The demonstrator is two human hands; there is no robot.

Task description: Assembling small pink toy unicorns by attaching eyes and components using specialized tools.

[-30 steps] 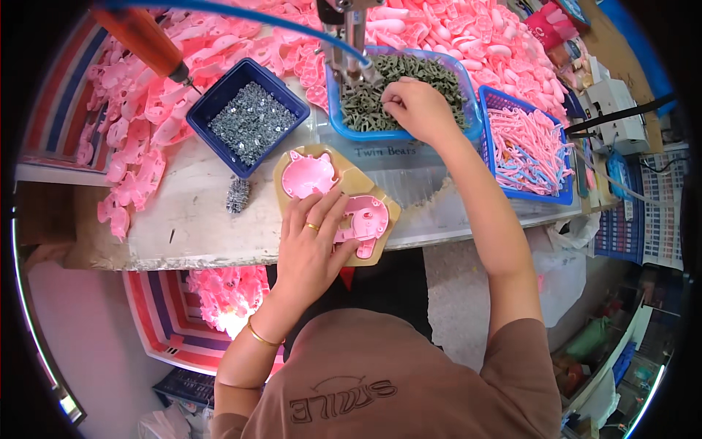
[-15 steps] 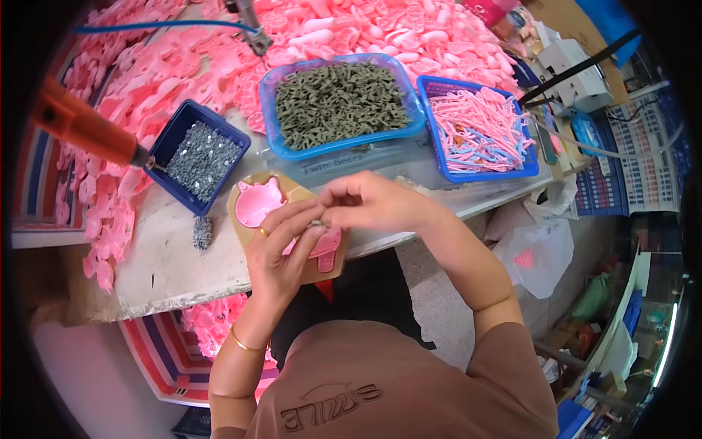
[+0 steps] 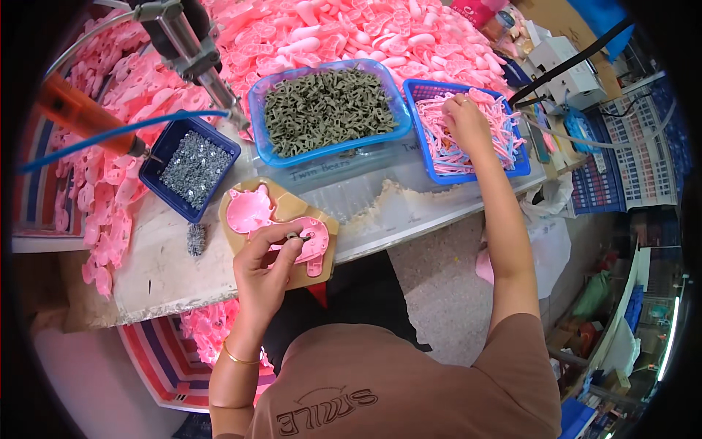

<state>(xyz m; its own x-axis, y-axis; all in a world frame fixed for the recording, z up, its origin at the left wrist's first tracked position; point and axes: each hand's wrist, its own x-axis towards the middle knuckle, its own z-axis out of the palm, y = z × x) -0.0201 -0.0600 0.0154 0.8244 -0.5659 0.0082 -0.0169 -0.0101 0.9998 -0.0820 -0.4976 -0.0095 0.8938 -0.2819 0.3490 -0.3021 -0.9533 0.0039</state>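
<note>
My left hand (image 3: 262, 272) pinches a small grey-green plastic piece (image 3: 294, 235) between thumb and fingertips. It hovers over a tan holding block (image 3: 287, 203), where a pink animal-shaped plastic shell (image 3: 248, 211) lies with its hollow side up. The shell's lower part is partly behind my fingers. Farther right, my right hand (image 3: 466, 121) reaches into a blue basket (image 3: 439, 175) of thin pink and light-blue plastic strips (image 3: 446, 150). Its fingers are curled down among the strips, and their tips are hidden.
A blue tub (image 3: 329, 151) of grey-green pieces stands behind the block. Left of it are a dark-blue bin (image 3: 194, 212) of small metal screws, an orange power screwdriver (image 3: 84, 110) and a hanging metal tool arm (image 3: 197, 62). Pink plastic parts (image 3: 307, 33) heap across the back.
My right hand has left my left hand and moved right into the basket. My left hand keeps its piece, slightly lower. The metal tool arm and blue hose show lower in view.
</note>
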